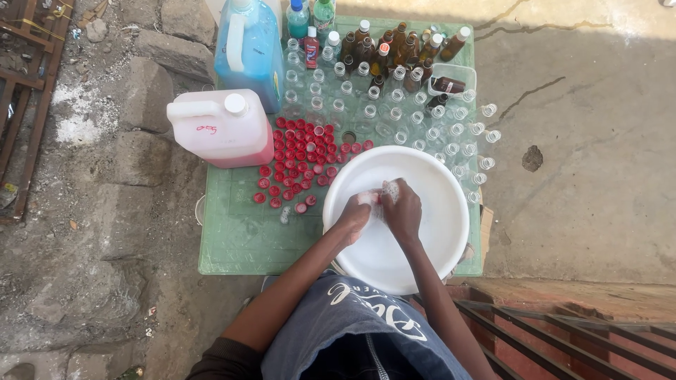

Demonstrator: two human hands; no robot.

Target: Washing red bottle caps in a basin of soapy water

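Both my hands are inside a large white basin on a green table. My left hand and my right hand are pressed together around a small clear plastic bottle, soapy and partly hidden by my fingers. Many red bottle caps lie on the table just left of the basin. Rows of empty clear bottles stand behind the basin.
A white jug of pink liquid lies at the table's left. A blue jug stands behind it. Brown bottles and a small clear tub sit at the back. Stone blocks lie left; metal bars lower right.
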